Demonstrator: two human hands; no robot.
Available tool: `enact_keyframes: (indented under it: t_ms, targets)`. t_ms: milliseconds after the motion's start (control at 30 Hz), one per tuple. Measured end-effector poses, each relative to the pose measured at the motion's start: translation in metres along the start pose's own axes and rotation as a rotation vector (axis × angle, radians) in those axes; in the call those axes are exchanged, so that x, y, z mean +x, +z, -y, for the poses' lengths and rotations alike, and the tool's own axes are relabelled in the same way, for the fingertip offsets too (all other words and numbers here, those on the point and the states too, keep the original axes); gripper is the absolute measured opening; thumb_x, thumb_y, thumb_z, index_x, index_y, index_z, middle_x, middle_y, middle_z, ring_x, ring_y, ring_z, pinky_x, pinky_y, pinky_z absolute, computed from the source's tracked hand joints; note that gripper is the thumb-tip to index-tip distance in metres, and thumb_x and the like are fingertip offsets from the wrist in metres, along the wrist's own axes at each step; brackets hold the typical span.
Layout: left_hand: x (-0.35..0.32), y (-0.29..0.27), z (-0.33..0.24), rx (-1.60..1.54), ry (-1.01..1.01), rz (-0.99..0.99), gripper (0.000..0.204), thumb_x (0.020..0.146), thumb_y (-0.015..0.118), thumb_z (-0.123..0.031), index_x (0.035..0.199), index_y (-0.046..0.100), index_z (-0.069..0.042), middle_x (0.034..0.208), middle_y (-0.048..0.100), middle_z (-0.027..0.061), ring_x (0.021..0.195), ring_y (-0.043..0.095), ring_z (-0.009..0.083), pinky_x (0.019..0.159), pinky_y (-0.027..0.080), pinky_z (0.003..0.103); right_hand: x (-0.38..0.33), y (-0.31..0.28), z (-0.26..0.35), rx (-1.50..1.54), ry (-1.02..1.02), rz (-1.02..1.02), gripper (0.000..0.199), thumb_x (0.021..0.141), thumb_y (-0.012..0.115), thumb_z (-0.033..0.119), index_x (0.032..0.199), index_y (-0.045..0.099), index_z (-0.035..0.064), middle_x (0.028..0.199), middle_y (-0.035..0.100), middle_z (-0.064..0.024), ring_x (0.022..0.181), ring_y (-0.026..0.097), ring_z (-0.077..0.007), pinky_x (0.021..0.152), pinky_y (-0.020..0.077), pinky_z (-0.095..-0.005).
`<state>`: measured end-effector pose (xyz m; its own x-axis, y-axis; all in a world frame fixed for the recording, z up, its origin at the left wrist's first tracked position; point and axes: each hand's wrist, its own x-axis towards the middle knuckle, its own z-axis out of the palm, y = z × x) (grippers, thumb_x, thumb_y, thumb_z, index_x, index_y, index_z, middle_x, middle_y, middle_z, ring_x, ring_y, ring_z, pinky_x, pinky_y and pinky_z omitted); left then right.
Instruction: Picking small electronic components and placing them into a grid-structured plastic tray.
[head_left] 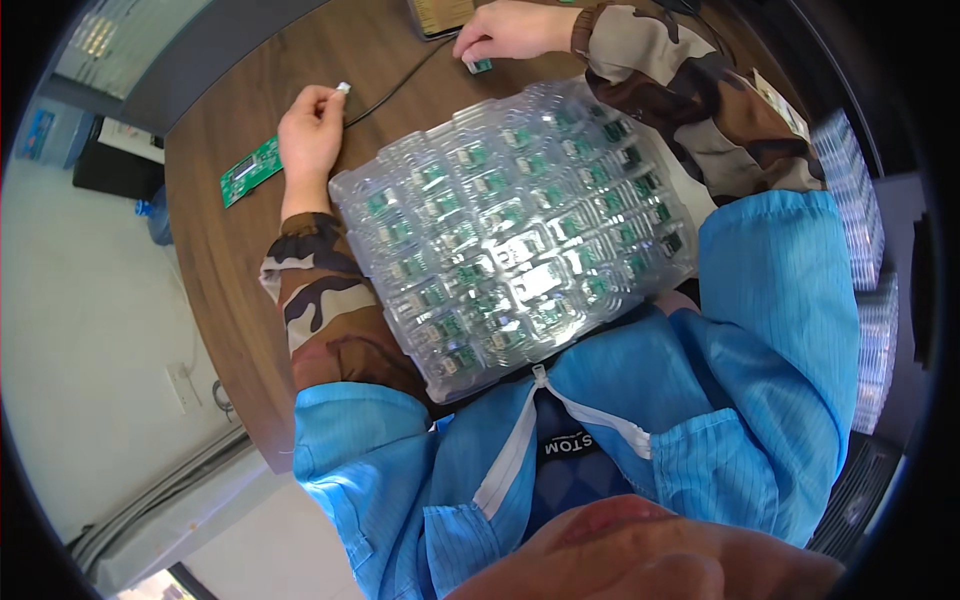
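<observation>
White lettering [568,444], apparently partly hidden, stands on the dark blue shirt [575,482].

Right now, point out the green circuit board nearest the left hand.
The long green board on the brown table, just left of the left hand; it is larger than the small boards in the clear plastic tray.

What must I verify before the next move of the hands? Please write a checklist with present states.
1. Left hand holds the white connector: ok.
2. Right hand holds the small green board: ok.
3. Connector and small board kept apart: ok.
4. Visible black cable without knots: ok.
5. Larger circuit board clear of left hand: cannot tell.
6. Every pocket of the clear tray filled: cannot tell, glare.
</observation>
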<state>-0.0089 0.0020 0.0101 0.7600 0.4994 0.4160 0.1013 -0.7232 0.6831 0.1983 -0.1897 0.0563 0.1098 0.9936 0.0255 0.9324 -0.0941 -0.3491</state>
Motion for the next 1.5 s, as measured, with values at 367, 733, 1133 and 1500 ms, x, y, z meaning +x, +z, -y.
enact_keyframes:
  t_ms: [367,733,1133,1500]
  targets:
    - [-0.002,-0.007,0.003,0.015,-0.069,0.024,0.016,0.08,0.056,-0.02,0.08,0.059,-0.005,0.064,0.056,-0.0004,0.057,0.047,0.0094,0.054,0.037,0.021,-0.153,-0.041,0.102,-0.13,0.127,0.069,0.011,0.069,0.057,0.0,0.079,0.06,0.0002,0.081,0.06,-0.0047,0.063,0.056,-0.0202,0.06,0.0446,-0.0285]
    - [-0.003,-0.003,0.007,-0.027,-0.052,-0.011,0.015,0.078,0.057,-0.02,0.078,0.06,-0.006,0.061,0.054,-0.0013,0.052,0.045,0.0104,0.05,0.037,0.023,-0.16,-0.015,0.104,-0.339,0.194,0.034,0.023,0.069,0.06,0.002,0.092,0.057,0.0034,0.096,0.054,-0.0038,0.076,0.055,-0.0234,0.067,0.0438,-0.0314]
    - [-0.005,-0.004,0.001,-0.035,-0.08,-0.044,0.014,0.077,0.056,-0.022,0.077,0.061,-0.008,0.06,0.055,-0.0008,0.052,0.047,0.0141,0.052,0.039,0.026,-0.096,-0.036,0.085,-0.011,-0.162,-0.197,0.015,0.072,0.056,-0.001,0.088,0.059,0.0006,0.072,0.059,-0.004,0.054,0.05,-0.0128,0.055,0.0428,-0.0232]
    - [-0.002,0.002,-0.006,-0.176,-0.113,-0.087,0.015,0.076,0.056,-0.022,0.075,0.06,-0.008,0.059,0.054,-0.0012,0.051,0.047,0.0143,0.049,0.038,0.027,0.066,0.015,0.085,0.6,0.361,-0.29,0.012,0.078,0.055,0.009,0.082,0.062,-0.0002,0.071,0.061,-0.0045,0.061,0.06,-0.0101,0.054,0.0476,-0.0175]
